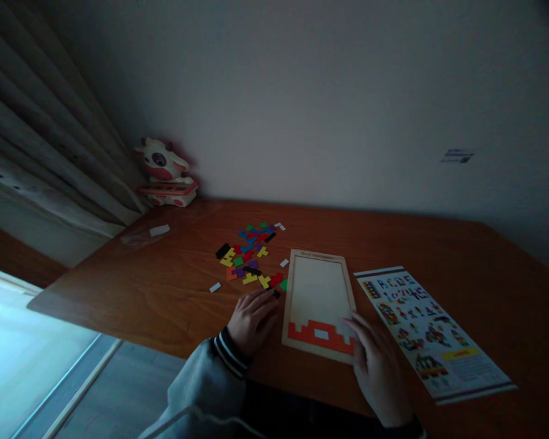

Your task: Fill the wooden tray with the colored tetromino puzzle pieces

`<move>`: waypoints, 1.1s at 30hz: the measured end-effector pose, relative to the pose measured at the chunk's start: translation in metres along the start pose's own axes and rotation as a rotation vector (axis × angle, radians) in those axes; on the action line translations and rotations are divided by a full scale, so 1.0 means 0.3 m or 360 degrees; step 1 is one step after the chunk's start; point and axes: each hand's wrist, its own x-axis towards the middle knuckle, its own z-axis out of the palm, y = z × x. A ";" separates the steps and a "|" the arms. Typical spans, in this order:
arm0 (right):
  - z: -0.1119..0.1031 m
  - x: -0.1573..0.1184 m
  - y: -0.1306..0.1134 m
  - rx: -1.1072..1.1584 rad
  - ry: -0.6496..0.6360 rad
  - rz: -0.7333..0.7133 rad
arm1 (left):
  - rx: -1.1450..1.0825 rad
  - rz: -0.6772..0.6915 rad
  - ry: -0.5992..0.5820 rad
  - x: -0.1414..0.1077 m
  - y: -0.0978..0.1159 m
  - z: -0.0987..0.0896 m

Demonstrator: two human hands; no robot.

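1. My left hand [252, 320] rests on the table [165, 305], left of the wooden puzzle tray [322, 286], its fingers loosely bent towards the loose pieces. A black piece [276, 294] lies right by the fingertips; I cannot tell whether they grip it.
2. My right hand [377, 363] is at the tray's lower right edge, index fingertip over the rim, fingers bent. Whether they pinch anything there, I cannot tell.
3. The tray lies on the table between my hands, its long side running away from me. Orange-red pieces [302, 332] fill a stepped band along its near end, around a pale rectangle [321, 334]; above them the base is bare.
4. Beyond my left hand the tetromino pieces [250, 278] are scattered in yellow, blue, purple, red, green and black. A white piece [215, 287] sits apart, left of the rest, and a green piece [283, 285] is just beside the tray's left rim.
5. A printed pattern sheet [432, 332] lies slanted to the right of the tray.
6. At the table's far left corner stands a cow-shaped toy [165, 174].
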 end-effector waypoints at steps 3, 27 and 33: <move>-0.001 -0.002 0.002 -0.0009 -0.0015 -0.0011 | 0.0217 0.0005 -0.0034 0.004 -0.041 0.005; -0.002 0.009 -0.018 0.0004 0.0093 0.0048 | 0.0245 0.0134 0.0305 -0.064 -0.171 -0.057; -0.006 0.015 -0.029 0.0022 0.0105 0.0111 | 0.0263 0.0016 0.0311 -0.058 -0.162 -0.039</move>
